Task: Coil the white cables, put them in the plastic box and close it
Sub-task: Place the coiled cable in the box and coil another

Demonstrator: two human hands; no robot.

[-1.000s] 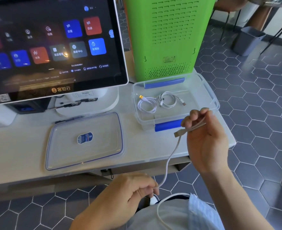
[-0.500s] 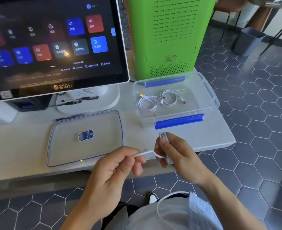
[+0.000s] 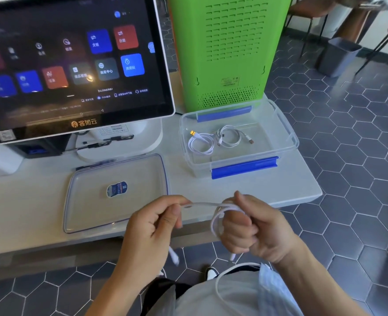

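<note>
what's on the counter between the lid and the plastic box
Nothing: in the head view, bare white counter separates the lid from the plastic box.

White cable point(image 3: 218, 216) looped around closed fingers, one strand stretched taut to the side, a plug end dangling below. Clear plastic box point(image 3: 289, 133) with blue latches open on the table — two coiled white cables point(image 3: 216, 139) side by side on its floor, one with a yellow-tipped plug. Transparent lid point(image 3: 90, 201) flat just beside the box — oval label facing up.
</note>
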